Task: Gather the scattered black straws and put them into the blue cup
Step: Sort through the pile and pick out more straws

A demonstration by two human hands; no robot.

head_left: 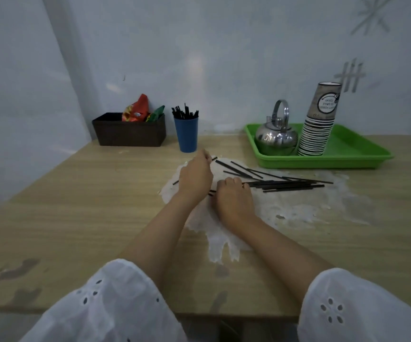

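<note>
We see thin black plastic straws lying on a pale, worn patch of the light wooden table, most of them in a rough bundle pointing right, with a few fanned out on the far side. The right hand rests on the near left end of that bundle, its fingers curled down over the straws and clasping them against the table. The left hand sits just beside it, to the left and a little farther away. Its fingers are bent round a single straw, whose tips stick out at the fingertips and at the left of the palm.

The tall blue plastic cup stands upright just beyond the left hand, already holding a bunch of straws. Left of the cup is a dark brown woven basket with red and green packets. At far right a green plastic tray carries a steel kettle and a stack of paper cups.
</note>
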